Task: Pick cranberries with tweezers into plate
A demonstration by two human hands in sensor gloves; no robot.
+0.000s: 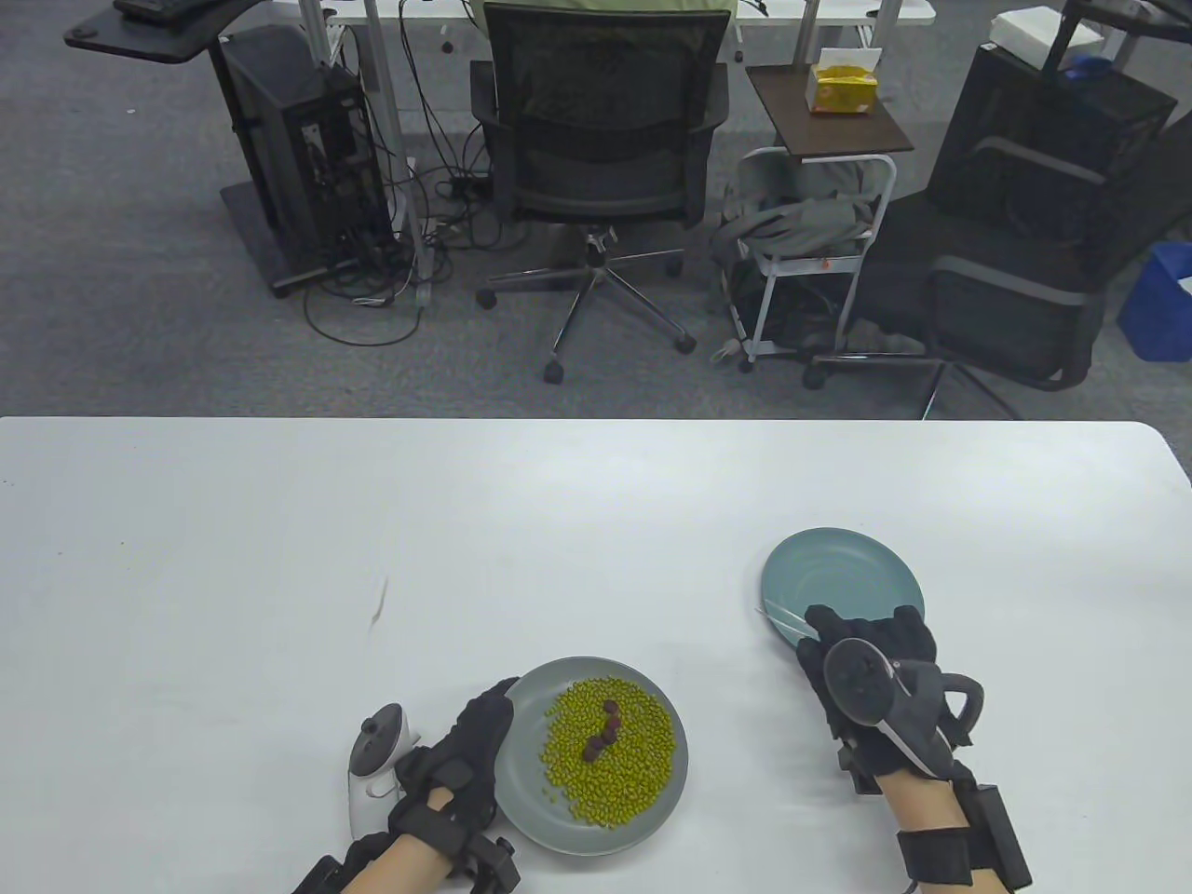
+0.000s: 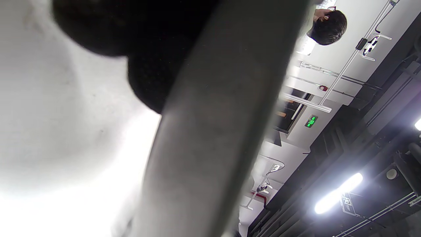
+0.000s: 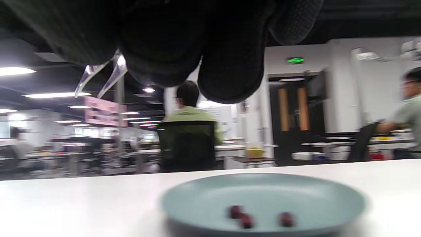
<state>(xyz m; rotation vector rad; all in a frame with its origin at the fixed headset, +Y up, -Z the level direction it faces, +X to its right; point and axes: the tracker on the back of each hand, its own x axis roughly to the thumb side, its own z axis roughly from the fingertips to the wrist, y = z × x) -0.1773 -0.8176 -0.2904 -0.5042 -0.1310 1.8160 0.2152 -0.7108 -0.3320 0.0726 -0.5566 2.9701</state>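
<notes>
A grey plate [image 1: 521,801] near the front edge holds a heap of green beans [image 1: 633,759] with a few dark red cranberries [image 1: 602,731] on top. My left hand [image 1: 470,750] grips this plate's left rim; in the left wrist view the rim [image 2: 213,131] fills the middle under my gloved fingers [image 2: 148,49]. My right hand [image 1: 871,675] hovers over the near edge of a teal plate [image 1: 843,577] and holds clear tweezers [image 3: 98,77], tips apart and empty. Three cranberries [image 3: 245,219] lie in the teal plate [image 3: 312,194].
The white table [image 1: 279,521] ends at a far edge with office chairs [image 1: 596,140] and a cart beyond. A small dark mark [image 1: 378,610] lies on the table left of the plates.
</notes>
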